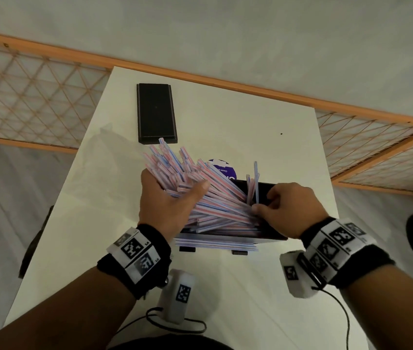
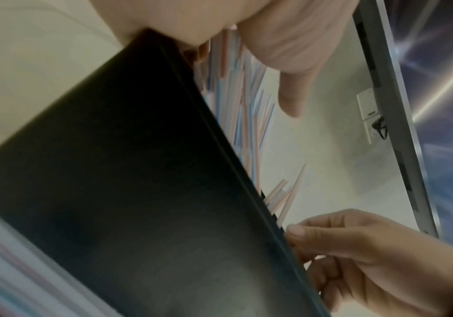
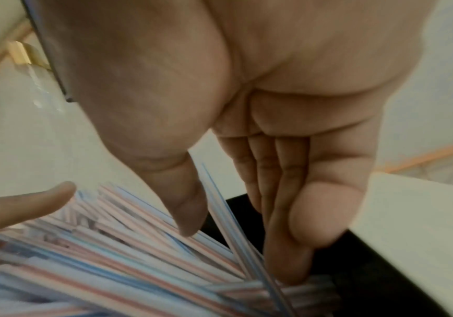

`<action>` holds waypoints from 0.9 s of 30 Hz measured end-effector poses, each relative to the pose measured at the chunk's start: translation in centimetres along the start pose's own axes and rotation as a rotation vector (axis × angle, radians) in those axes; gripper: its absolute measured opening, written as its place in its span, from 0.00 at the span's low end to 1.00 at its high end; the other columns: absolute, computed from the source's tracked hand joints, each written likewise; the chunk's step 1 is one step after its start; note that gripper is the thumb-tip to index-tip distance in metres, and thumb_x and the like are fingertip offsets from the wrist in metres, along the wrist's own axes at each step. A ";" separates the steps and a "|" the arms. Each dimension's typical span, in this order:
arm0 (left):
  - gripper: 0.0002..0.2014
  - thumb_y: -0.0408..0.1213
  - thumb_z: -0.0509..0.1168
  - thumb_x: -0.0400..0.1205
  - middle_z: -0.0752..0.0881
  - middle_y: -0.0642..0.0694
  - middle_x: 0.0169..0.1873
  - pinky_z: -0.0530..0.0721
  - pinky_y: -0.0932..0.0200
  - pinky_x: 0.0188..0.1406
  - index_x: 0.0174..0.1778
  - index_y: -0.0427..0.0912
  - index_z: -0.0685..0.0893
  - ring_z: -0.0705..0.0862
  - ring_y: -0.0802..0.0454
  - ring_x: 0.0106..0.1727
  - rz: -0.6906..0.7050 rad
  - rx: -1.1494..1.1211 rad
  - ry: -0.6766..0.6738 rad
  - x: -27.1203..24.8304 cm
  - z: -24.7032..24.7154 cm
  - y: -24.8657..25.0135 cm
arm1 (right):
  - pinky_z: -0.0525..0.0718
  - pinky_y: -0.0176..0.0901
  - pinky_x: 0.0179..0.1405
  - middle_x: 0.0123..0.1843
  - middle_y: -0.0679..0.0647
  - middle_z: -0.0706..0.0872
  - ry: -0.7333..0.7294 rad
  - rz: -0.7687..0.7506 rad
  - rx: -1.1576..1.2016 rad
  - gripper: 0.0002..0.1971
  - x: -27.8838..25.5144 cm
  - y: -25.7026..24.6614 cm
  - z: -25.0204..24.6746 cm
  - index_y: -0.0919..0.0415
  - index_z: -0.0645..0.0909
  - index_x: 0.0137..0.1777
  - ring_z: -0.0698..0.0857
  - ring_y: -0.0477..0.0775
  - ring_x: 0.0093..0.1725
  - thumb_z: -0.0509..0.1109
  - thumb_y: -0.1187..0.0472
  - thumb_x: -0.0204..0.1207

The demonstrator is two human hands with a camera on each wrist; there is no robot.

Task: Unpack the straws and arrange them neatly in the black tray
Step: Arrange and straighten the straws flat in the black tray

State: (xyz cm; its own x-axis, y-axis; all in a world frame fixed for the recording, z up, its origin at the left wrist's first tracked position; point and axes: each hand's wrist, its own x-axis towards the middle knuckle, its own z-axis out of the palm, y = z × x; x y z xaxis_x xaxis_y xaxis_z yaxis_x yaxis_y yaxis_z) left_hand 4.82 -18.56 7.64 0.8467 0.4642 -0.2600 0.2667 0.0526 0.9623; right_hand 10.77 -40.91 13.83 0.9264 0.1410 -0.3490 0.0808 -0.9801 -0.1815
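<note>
1. Straws [image 1: 215, 198], striped pink and blue, show in the head view as a big loose fan leaning out of the black tray [image 1: 273, 233] at the table's [image 1: 225, 117] near edge. The left hand [image 1: 167, 200] cups the raised end of the fan, thumb laid across the top and fingers hidden underneath. The right hand [image 1: 289, 208] pinches a few upright straws at the tray's right end. A second black tray [image 1: 156, 113] sits empty toward the far edge, and a purple label [image 1: 222, 169] peeks out behind the fan. To do this well, I judge the left hand should lower the fan flat while the right squares the ends against the tray wall.

2. Left wrist view, blurred: this adds the tray's outer wall [image 2: 138, 171] from below, straws poking past its rim, and the right hand's [image 2: 369, 257] thumb and forefinger curled at that rim.

3. Right wrist view: only here is the pinch plain, thumb [image 3: 187, 206] pressing thin straws [image 3: 138, 246] against curled fingers [image 3: 296, 246], with the tray's dark inside just beyond.
</note>
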 end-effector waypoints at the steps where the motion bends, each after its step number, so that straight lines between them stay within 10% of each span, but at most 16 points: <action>1: 0.41 0.53 0.87 0.63 0.90 0.54 0.59 0.89 0.52 0.60 0.69 0.48 0.76 0.91 0.56 0.58 0.001 0.039 -0.006 -0.3 0.2 0.0 | 0.82 0.45 0.49 0.45 0.53 0.89 -0.025 0.020 -0.027 0.22 0.5 0.3 0.1 0.59 0.86 0.48 0.85 0.57 0.49 0.74 0.39 0.73; 8: 0.42 0.45 0.88 0.64 0.86 0.57 0.58 0.84 0.57 0.59 0.69 0.49 0.70 0.87 0.58 0.55 -0.035 0.139 0.007 -0.6 0.5 0.9 | 0.68 0.43 0.32 0.31 0.51 0.79 -0.007 -0.042 -0.034 0.20 2.9 -1.7 0.5 0.60 0.84 0.35 0.77 0.55 0.34 0.70 0.44 0.79; 13: 0.44 0.60 0.82 0.68 0.86 0.48 0.64 0.90 0.54 0.59 0.73 0.44 0.69 0.89 0.56 0.60 -0.032 0.021 0.077 -0.3 -0.8 2.3 | 0.67 0.42 0.28 0.28 0.51 0.81 0.129 -0.187 0.066 0.15 1.6 -1.7 -0.7 0.60 0.83 0.34 0.74 0.51 0.28 0.69 0.52 0.80; 18: 0.39 0.50 0.73 0.76 0.74 0.44 0.77 0.72 0.57 0.78 0.79 0.37 0.68 0.74 0.51 0.77 0.391 0.282 0.178 -0.7 -2.4 6.5 | 0.69 0.47 0.35 0.29 0.50 0.79 0.148 -0.384 0.090 0.11 -1.5 -2.4 -0.4 0.58 0.81 0.37 0.75 0.55 0.29 0.73 0.54 0.77; 21: 0.23 0.43 0.76 0.76 0.82 0.51 0.60 0.77 0.77 0.52 0.65 0.42 0.79 0.83 0.57 0.54 0.598 0.447 0.038 -2.0 -0.8 9.2 | 0.80 0.43 0.46 0.49 0.53 0.87 0.018 -0.446 0.189 0.14 -2.9 -3.1 1.3 0.58 0.87 0.55 0.86 0.55 0.44 0.78 0.53 0.74; 23: 0.16 0.42 0.76 0.77 0.84 0.54 0.52 0.77 0.72 0.40 0.57 0.48 0.80 0.83 0.59 0.43 0.515 0.541 -0.159 -2.8 1.1 10.3 | 0.79 0.41 0.44 0.50 0.51 0.87 0.016 -0.434 0.211 0.16 -3.1 -2.4 1.7 0.58 0.85 0.57 0.85 0.52 0.42 0.78 0.53 0.72; 27: 0.25 0.46 0.72 0.80 0.83 0.49 0.59 0.78 0.57 0.53 0.72 0.49 0.76 0.82 0.50 0.58 0.352 0.835 -0.444 -2.5 5.3 10.6 | 0.74 0.36 0.34 0.34 0.45 0.82 0.045 -0.284 0.192 0.10 -3.1 0.7 0.7 0.56 0.82 0.45 0.80 0.51 0.35 0.76 0.53 0.71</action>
State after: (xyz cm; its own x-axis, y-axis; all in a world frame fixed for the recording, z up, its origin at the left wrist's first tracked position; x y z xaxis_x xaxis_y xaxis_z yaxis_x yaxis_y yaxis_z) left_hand 7.98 -23.88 18.03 0.9889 -0.0465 -0.1413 0.0611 -0.7389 0.6710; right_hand 7.66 -41.90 14.11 0.8924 0.3940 -0.2200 0.2710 -0.8577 -0.4370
